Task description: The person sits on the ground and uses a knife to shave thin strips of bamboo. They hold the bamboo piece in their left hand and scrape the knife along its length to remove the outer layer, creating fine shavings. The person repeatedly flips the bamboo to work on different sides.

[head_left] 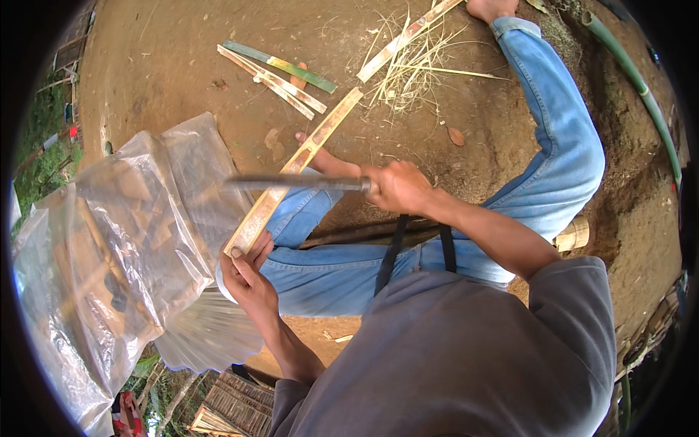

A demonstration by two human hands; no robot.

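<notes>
My left hand (249, 282) grips the near end of a split bamboo strip (261, 213), its thumb on top and fingers underneath. The strip slants away to the upper right over my bent leg, its pale inner face with node marks turned up. My right hand (402, 186) is closed around the handle of a long knife (269, 183). The blade points left across the strip and is smeared by motion; whether it touches the bamboo I cannot tell.
Another split bamboo piece (393, 52) lies ahead beside a heap of thin shavings (411, 76). Green and pale bamboo slats (302, 74) rest on the dirt floor. Clear plastic sheeting (138, 226) covers things at left. A green bamboo pole (632, 69) stretches along the right.
</notes>
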